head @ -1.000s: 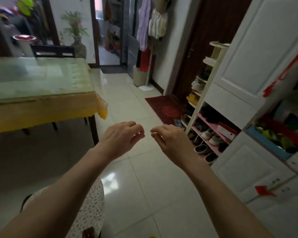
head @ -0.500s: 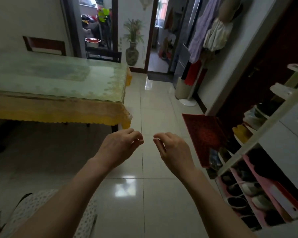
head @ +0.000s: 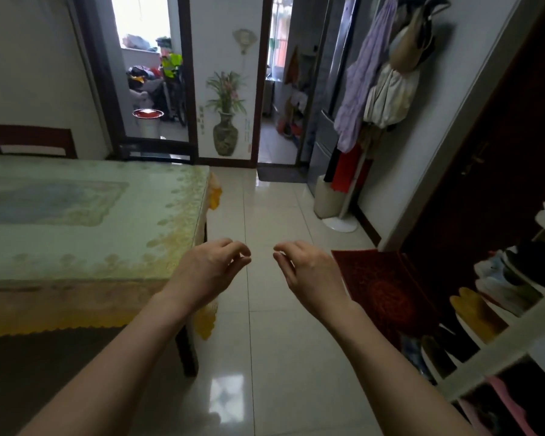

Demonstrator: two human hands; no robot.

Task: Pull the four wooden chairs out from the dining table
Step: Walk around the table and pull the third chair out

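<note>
The dining table (head: 76, 215) fills the left side, covered by a pale patterned cloth with a yellow fringe under glass. Behind its far edge, two dark wooden chair backs show: one chair (head: 29, 141) at the far left and another chair (head: 158, 150) near the far right corner. Both stand close against the table. My left hand (head: 211, 269) and my right hand (head: 306, 272) hover side by side over the tiled floor, just off the table's near right corner. Each hand holds nothing, fingers loosely curled and apart.
A white shoe rack (head: 501, 325) full of shoes lines the right side, with a red doormat (head: 381, 284) before a dark door. A coat stand (head: 359, 171) with hanging clothes stands by the right wall. Two doorways (head: 280, 105) open at the back.
The view has swung left and upward, bringing more of the table and the far chairs into sight. Both hands keep the same empty, loosely curled pose.
</note>
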